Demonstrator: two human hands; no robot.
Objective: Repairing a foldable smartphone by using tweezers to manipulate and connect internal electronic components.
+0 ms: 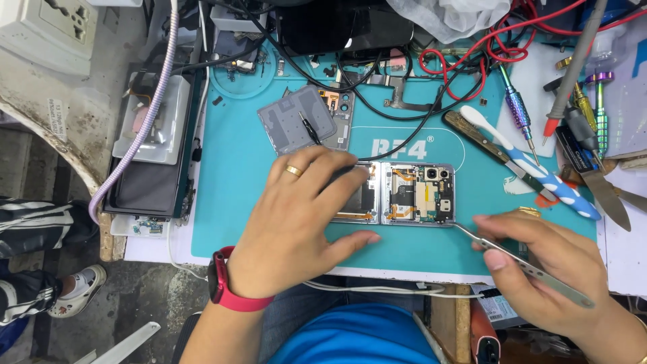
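Observation:
An opened folding phone [414, 194] lies flat on the teal work mat [229, 202], its circuit boards and flex cables exposed. My left hand [296, 216], with a gold ring and a red wrist band, rests palm-down over the phone's left half and holds it in place. My right hand [552, 269] grips metal tweezers [526, 266]. Their tip touches the phone's lower right corner.
A grey back panel [296, 123] and another opened device [339, 111] lie behind the phone. Screwdrivers [517, 108], a blue-and-white toothbrush [539, 168], a knife [600, 189] and red and black wires [465, 54] crowd the right and back. A parts tray [151, 121] sits at the left.

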